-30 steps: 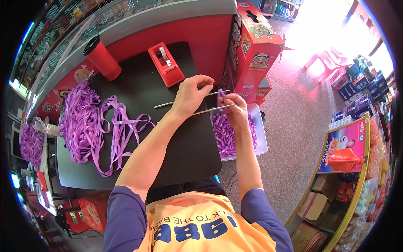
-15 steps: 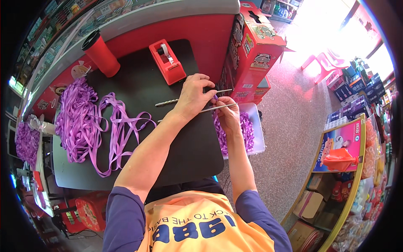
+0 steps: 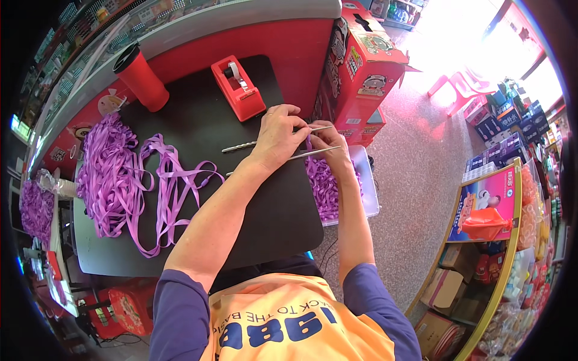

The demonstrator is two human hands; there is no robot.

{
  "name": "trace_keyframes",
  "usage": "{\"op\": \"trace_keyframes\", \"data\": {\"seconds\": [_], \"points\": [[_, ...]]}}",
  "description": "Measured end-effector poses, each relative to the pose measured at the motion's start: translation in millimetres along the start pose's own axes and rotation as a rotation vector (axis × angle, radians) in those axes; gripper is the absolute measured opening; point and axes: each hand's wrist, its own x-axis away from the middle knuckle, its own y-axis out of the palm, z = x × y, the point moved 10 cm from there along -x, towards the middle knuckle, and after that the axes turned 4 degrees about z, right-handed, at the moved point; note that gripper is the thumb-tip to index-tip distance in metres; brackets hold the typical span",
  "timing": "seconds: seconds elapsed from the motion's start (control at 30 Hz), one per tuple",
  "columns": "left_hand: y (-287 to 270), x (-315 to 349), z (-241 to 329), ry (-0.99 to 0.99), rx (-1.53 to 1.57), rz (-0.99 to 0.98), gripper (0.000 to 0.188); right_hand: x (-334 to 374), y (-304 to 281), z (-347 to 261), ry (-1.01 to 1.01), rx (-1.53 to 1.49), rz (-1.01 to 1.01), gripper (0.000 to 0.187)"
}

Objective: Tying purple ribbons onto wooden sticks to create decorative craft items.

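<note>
My left hand (image 3: pixel 278 135) is closed above the black table, thumb and forefinger pinched around the far one of two thin metal sticks. That far metal stick (image 3: pixel 238 146) has a twisted, grooved left end. A nearer metal stick (image 3: pixel 307 154) passes below my left hand towards my right. My right hand (image 3: pixel 331 149) is closed beside the left, its fingers at a small bit of purple ribbon (image 3: pixel 309 143) by the sticks; its exact grip is partly hidden. Loose purple ribbon (image 3: pixel 171 186) trails over the table from a big heap of ribbon (image 3: pixel 108 174).
Below my right hand, a white plastic bin (image 3: pixel 371 201) holds many purple ribbon pieces. A red tape dispenser (image 3: pixel 239 90) and a red tumbler (image 3: pixel 143 81) stand at the black table's (image 3: pixel 265 222) far side. Red cartons (image 3: pixel 367 66) rise beyond its right corner; a shelf (image 3: pixel 481 240) stands at right.
My right hand has shifted slightly up and to the right, its fingers turning over near the sticks' ends. The left hand stays almost in place.
</note>
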Motion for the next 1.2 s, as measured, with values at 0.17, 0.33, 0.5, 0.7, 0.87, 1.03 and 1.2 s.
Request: {"op": "trace_keyframes", "data": {"seconds": [0.17, 0.33, 0.5, 0.7, 0.87, 1.03, 1.2], "points": [[2.7, -0.2, 2.5, 0.005, 0.009, -0.009, 0.016, -8.5, 1.1, 15.5, 0.09, 0.015, -0.072, 0.018], [3.3, -0.2, 4.7, 0.002, 0.003, -0.031, 0.016, -1.0, -12.5, 59.8, 0.067, 0.287, -0.018, 0.021], [0.9, 1.0, 4.4, -0.019, 0.0, -0.049, 0.016, 19.6, -29.7, 133.2, 0.189, 0.481, -0.044, 0.023], [8.3, -1.2, 6.1, -0.02, 0.009, -0.068, 0.017, 73.0, -55.8, 235.0, 0.298, 0.378, 0.008, 0.022], [8.3, -2.6, 3.6, -0.007, -0.02, -0.075, 0.018, 107.6, -38.9, 264.7, 0.37, 0.163, 0.065, 0.018], [2.5, -1.1, 3.0, -0.001, -0.018, -0.018, 0.017, 126.9, -20.1, 245.5, 0.34, 0.162, 0.1, 0.013], [10.5, -2.0, 3.8, -0.019, -0.049, -0.102, 0.019, 148.9, -18.2, 178.1, -0.062, 0.35, 0.121, 0.012]]}}
